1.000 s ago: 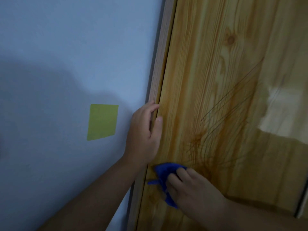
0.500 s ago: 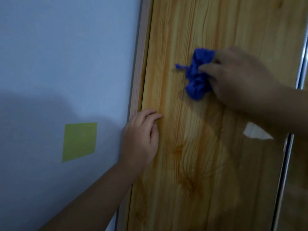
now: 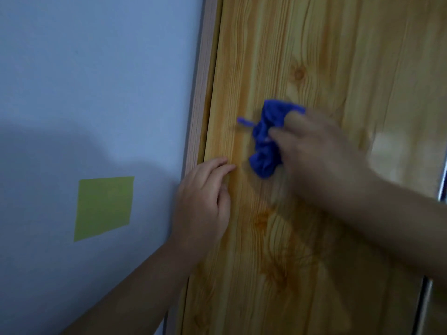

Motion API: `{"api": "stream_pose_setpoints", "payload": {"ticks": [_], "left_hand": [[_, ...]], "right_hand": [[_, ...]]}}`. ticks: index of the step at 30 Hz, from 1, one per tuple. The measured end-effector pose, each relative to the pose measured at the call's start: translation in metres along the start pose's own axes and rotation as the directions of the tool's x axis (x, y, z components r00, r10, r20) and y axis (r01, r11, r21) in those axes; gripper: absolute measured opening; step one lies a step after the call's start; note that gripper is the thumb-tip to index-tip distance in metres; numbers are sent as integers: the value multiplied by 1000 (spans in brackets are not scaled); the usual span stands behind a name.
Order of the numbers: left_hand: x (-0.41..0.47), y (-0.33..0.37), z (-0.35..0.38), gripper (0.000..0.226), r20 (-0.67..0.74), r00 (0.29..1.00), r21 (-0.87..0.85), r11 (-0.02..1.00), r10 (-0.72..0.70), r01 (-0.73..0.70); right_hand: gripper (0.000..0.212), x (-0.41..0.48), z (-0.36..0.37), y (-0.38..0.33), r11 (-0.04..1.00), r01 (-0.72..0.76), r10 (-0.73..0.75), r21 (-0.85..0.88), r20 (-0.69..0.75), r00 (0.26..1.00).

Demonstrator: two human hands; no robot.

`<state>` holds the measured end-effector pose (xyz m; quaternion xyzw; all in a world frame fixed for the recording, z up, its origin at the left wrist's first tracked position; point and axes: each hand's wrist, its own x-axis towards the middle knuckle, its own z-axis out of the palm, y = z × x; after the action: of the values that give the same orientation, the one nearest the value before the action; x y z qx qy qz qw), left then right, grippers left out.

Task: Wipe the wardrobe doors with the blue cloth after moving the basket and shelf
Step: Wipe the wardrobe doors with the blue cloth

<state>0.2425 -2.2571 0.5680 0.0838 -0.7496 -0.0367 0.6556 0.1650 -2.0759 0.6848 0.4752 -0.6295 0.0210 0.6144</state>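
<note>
Right hand (image 3: 321, 151): motion-blurred, fingers apparently bunched around crumpled blue cloth (image 3: 266, 141), pressing it against wardrobe door (image 3: 314, 56) | left hand (image 3: 203, 204): fingers relaxed, resting on door's left edge | wall (image 3: 96, 68): green square (image 3: 104, 207) left of door

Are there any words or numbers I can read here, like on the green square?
None to read.
The green square on the wall is blank.
The wardrobe door shows only wood grain, and the blue cloth shows no writing.

blue cloth (image 3: 266, 146), wood-grain door (image 3: 338, 68), green square (image 3: 104, 207)
</note>
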Motion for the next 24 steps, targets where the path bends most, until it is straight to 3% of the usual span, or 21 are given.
{"api": "stream_pose_setpoints", "payload": {"ticks": [2,4,6,10,13,17,21,24], "left_hand": [[1,-2,0,45,2,1000,-27,1000,-8,8],[2,-4,0,48,6,1000,-26,999,-24,24],[1,-3,0,47,13,1000,-26,999,-29,29],[-3,-6,3,43,-24,1000,10,1000,14,-14],[-2,-7,6,39,-28,999,24,999,23,-22],[-4,-5,7,35,-18,1000,10,1000,1,-1],[0,4,4,37,-3,1000,-15,999,-31,31],[11,17,1,38,14,1000,-30,999,-19,19]], "right_hand": [[31,-27,9,-26,997,65,-70,46,121,990],[28,-78,20,-67,981,124,-163,148,292,942],[11,-127,35,-97,937,204,-294,282,323,900],[26,-168,49,-104,898,317,-418,305,370,830],[22,-134,38,-77,908,283,-368,309,262,892],[21,-41,14,2,964,39,-83,263,159,984],[28,18,-27,89,1000,2,-1,9,-78,997],[34,39,-47,129,992,-104,93,-70,-148,985]]}}
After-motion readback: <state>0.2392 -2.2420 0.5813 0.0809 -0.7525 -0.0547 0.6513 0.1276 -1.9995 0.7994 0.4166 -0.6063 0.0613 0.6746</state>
